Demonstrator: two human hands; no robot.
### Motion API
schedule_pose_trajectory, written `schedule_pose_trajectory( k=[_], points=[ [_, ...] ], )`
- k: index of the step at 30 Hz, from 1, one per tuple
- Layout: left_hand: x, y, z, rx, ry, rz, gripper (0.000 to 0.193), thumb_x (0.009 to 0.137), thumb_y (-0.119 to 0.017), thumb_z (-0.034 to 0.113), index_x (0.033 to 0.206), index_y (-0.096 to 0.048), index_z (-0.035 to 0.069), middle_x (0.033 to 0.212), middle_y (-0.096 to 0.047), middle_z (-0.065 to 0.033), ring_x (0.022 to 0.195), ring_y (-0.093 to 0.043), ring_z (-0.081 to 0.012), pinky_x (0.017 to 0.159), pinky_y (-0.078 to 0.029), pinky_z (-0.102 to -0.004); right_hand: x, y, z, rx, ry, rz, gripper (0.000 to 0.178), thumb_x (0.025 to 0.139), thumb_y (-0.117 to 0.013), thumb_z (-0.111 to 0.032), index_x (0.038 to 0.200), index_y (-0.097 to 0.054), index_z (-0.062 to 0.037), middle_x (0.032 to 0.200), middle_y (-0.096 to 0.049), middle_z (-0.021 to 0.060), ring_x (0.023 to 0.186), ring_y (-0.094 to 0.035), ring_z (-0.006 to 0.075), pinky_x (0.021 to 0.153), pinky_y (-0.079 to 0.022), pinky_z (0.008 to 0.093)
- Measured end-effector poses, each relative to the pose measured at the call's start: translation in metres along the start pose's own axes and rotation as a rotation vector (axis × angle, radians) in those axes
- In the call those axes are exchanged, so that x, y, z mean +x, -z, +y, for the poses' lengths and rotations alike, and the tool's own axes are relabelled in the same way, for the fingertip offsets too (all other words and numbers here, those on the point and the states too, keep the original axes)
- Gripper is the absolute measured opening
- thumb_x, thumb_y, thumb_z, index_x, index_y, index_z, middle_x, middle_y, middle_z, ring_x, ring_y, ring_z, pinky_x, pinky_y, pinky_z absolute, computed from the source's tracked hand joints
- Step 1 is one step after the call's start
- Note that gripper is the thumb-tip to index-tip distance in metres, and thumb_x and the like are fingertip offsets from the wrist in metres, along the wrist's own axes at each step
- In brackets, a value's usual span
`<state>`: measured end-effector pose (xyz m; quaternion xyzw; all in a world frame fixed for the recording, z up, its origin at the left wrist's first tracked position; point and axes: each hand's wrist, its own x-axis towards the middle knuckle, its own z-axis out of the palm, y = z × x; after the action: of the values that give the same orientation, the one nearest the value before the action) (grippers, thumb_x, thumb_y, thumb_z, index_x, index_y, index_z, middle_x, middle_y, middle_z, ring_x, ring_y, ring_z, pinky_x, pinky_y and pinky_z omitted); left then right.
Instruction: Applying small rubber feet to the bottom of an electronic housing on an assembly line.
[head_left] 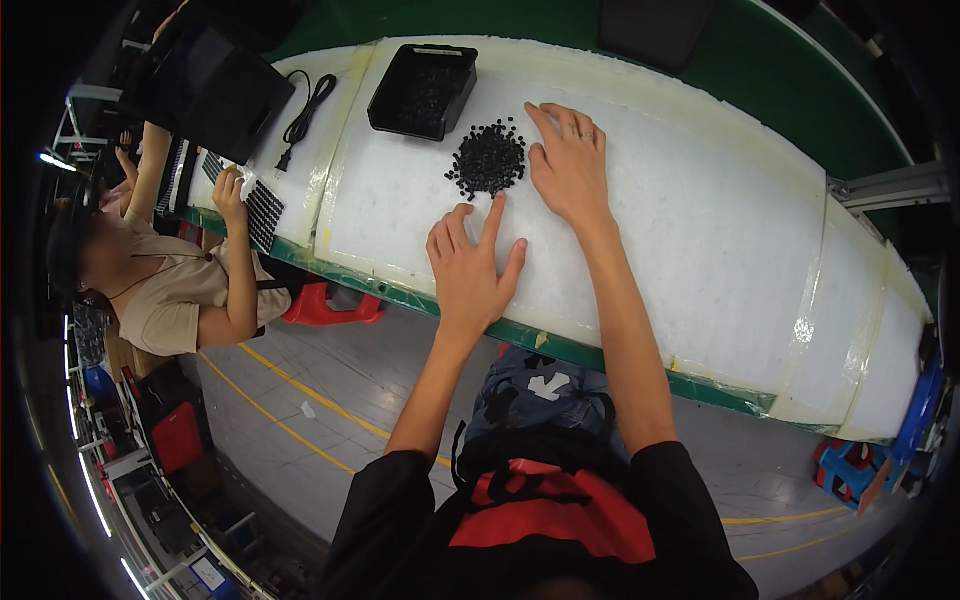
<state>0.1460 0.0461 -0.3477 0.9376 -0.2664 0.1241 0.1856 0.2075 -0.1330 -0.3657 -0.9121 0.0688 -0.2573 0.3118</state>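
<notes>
"Checking the head view, the only one: where are the small black pieces [490,160] lying?"

"They are lying in a loose pile on the white tabletop [700,240], with stray ones surrounding its edge. The black bin [460,102] is standing beyond the pile and to its left, apparently holding more of the same."

"How are the hands resting?"

"The left hand [468,275] is resting spread, its index finger pointing at the pile's near edge, thumb well apart. The right hand [572,175] is resting spread just beside the pile's right side, thumb and index finger apart. Neither is visibly pinching a piece; fingertip contact is too fine to tell."

"What is the step seemingly calling for?"

"It is probably calling for light fingertip work. Good practice is separating a few edge pieces at a time while the other hand is guarding the opposite side. Pressing or sweeping hard is risking scatter."
</notes>
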Motion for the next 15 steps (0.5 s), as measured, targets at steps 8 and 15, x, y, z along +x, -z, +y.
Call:
schedule_pose_trajectory(
  k=[8,15],
  points=[
    [-0.0011,-0.0029,-0.0033,0.039,0.017,0.005,0.056,0.094,-0.060,0.040,0.143,-0.054,0.014,0.126,-0.047,-0.0186,0.118,-0.042,-0.0352,0.105,-0.030,-0.0488,0.0035,0.0024,-0.0022,-0.126,0.118,-0.117,0.047,0.086,-0.050,-0.013,0.131,-0.065,-0.0187,0.140,-0.051,0.0075,0.131,-0.039,0.0255,0.112,-0.026,0.0437],
    [-0.0002,-0.0031,-0.0010,0.033,0.017,0.018,0.057,0.093,-0.061,0.040,0.143,-0.054,0.014,0.126,-0.047,-0.0181,0.118,-0.042,-0.0349,0.105,-0.030,-0.0486,0.0051,-0.0024,0.0024,-0.067,0.043,-0.026,0.047,0.086,-0.050,-0.013,0.128,-0.067,-0.0211,0.140,-0.051,0.0066,0.132,-0.039,0.0250,0.113,-0.026,0.0427]
  ],
)
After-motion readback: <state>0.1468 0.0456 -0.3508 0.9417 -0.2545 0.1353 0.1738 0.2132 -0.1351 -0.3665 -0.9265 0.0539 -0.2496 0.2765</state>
